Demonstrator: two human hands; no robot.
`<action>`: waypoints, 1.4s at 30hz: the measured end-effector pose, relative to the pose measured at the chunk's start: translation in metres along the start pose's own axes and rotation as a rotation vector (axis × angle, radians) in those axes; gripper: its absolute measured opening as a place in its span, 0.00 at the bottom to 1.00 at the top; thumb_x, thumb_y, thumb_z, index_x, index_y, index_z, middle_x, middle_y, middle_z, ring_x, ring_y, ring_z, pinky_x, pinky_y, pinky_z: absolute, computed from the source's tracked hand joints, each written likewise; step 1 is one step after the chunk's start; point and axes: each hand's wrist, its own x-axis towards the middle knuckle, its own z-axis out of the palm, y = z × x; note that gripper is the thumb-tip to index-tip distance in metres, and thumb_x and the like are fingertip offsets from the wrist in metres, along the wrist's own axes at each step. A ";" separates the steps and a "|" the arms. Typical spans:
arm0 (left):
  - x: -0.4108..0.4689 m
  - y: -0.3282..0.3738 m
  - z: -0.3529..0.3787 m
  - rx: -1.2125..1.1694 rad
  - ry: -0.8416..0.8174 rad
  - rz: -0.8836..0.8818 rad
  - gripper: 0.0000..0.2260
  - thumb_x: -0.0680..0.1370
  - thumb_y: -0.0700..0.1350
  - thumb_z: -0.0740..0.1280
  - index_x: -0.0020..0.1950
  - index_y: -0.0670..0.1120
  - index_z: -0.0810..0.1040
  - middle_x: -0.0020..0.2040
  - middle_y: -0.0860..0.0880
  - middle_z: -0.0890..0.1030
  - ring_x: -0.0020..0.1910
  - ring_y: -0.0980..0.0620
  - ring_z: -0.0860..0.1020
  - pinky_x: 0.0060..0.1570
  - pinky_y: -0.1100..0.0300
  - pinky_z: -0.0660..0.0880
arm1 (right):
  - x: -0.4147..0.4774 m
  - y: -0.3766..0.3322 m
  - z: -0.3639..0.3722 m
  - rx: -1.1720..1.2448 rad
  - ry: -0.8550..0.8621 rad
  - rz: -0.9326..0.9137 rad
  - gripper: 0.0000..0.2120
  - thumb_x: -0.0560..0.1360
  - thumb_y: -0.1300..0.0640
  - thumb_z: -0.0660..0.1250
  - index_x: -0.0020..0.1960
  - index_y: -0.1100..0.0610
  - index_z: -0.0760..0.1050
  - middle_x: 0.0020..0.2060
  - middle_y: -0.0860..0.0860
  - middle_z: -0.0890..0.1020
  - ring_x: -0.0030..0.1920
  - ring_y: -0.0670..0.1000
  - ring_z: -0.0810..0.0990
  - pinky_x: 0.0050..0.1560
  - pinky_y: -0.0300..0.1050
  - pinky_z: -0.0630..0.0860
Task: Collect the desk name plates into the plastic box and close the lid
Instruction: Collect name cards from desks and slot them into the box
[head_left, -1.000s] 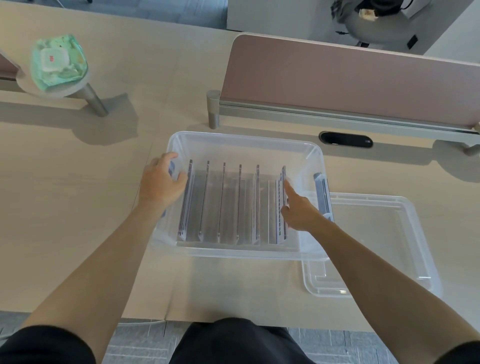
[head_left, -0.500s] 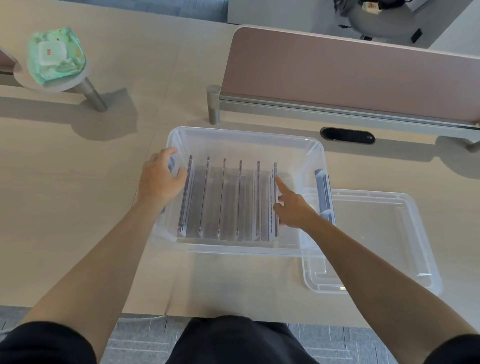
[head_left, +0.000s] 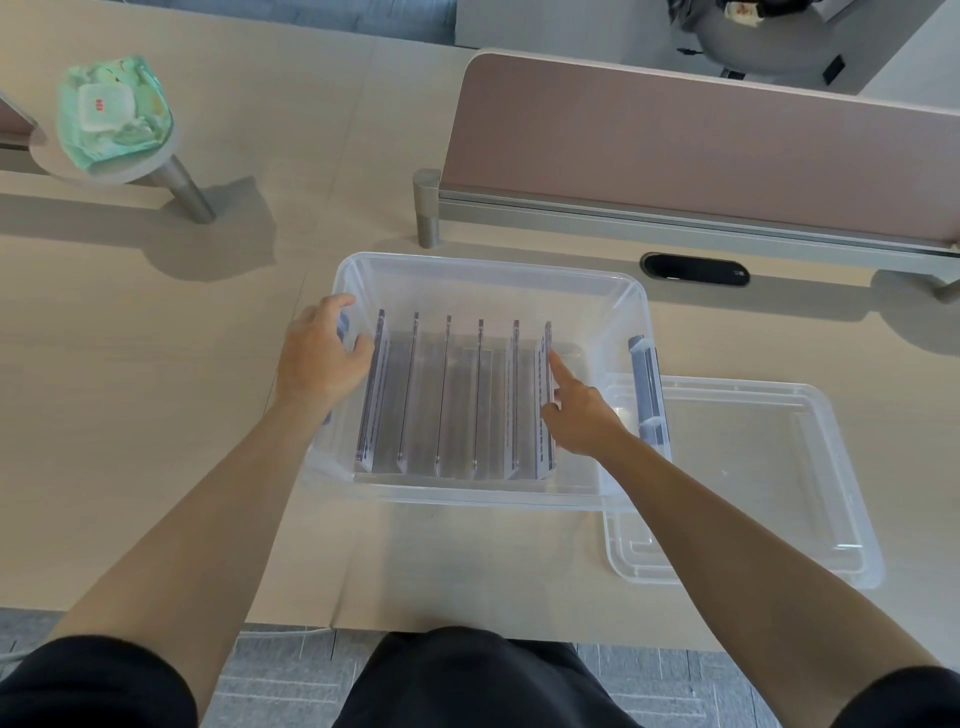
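Note:
A clear plastic box (head_left: 488, 267) stands on the desk in front of me. Inside it, several clear name plates (head_left: 447, 395) stand upright in a row, side by side. My left hand (head_left: 319, 358) grips the box's left wall at its blue-grey latch, thumb inside. My right hand (head_left: 576, 415) is inside the box, its index finger stretched out against the rightmost plate (head_left: 544, 452), the other fingers curled; it holds nothing. The clear lid (head_left: 753, 467) lies flat on the desk to the right, partly under the box's right edge.
A pink divider panel (head_left: 701, 145) on a grey rail runs behind the box. A black cable slot (head_left: 695, 268) sits just past the box's far right corner. A green wipes pack (head_left: 111, 111) rests on a round stand at far left. The desk's front edge is at my lap.
My right index finger has pushed the rightmost plate a little to the left, closer to the others. My left hand has stayed on the box's left wall.

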 end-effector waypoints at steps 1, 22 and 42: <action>0.000 0.000 0.000 0.001 -0.003 -0.003 0.22 0.76 0.46 0.65 0.70 0.49 0.71 0.61 0.43 0.76 0.61 0.41 0.73 0.58 0.52 0.69 | -0.001 0.000 0.000 -0.004 -0.005 -0.008 0.37 0.79 0.58 0.56 0.79 0.38 0.39 0.68 0.59 0.75 0.43 0.52 0.83 0.47 0.51 0.84; -0.001 0.002 -0.003 -0.001 -0.013 -0.023 0.22 0.76 0.46 0.64 0.70 0.49 0.70 0.64 0.45 0.76 0.63 0.42 0.72 0.61 0.51 0.69 | -0.004 -0.001 0.002 -0.039 0.005 0.011 0.38 0.79 0.59 0.59 0.79 0.40 0.40 0.65 0.58 0.76 0.41 0.53 0.83 0.44 0.49 0.84; -0.033 0.121 0.024 0.147 -0.245 0.411 0.23 0.77 0.53 0.64 0.71 0.46 0.69 0.68 0.42 0.73 0.66 0.39 0.69 0.65 0.45 0.67 | -0.103 -0.040 -0.127 -0.215 0.236 -0.003 0.07 0.79 0.53 0.63 0.46 0.50 0.79 0.42 0.47 0.84 0.43 0.52 0.85 0.45 0.46 0.78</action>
